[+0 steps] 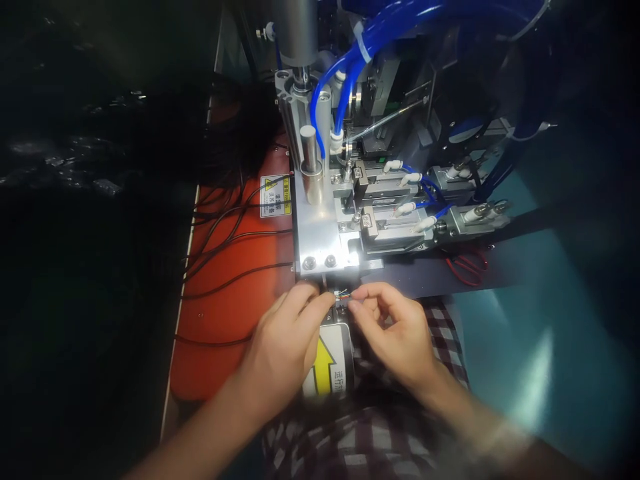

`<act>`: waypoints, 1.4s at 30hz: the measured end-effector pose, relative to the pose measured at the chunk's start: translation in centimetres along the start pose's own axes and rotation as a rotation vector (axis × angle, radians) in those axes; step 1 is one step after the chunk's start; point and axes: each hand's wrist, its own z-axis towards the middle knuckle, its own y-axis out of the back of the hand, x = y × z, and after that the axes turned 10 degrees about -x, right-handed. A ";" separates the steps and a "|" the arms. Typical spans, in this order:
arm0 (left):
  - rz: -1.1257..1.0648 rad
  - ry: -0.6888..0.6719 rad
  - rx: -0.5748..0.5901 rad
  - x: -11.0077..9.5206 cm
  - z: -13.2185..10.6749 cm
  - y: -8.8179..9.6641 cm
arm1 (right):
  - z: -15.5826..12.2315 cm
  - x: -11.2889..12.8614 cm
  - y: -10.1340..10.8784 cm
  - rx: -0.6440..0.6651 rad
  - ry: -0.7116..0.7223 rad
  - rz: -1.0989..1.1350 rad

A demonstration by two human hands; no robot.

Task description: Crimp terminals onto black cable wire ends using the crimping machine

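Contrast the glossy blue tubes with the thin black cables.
Colour: the glossy blue tubes are bright, the thin black cables dark.
Thickness: the tubes look thicker than the cables.
Pose: the tubes arch above the silver metal machine; the cables trail across the orange-red panel.
Both are curved.

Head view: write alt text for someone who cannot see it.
A bare left hand and right hand work at thin multicoloured wires before a silvery metal machine with blue tubes, beside an orange surface crossed by black cables.
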 end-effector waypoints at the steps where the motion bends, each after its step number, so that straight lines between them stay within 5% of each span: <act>1: 0.002 0.000 -0.003 0.0 0.0 0.0 | 0.0 0.0 0.0 0.006 -0.005 0.004; 22: 0.010 -0.002 -0.004 0.1 0.0 0.1 | 0.0 -0.4 0.0 -0.032 0.187 -0.152; 42: -0.007 -0.002 -0.005 0.1 0.0 0.1 | 1.1 1.4 -0.7 0.071 -0.544 0.368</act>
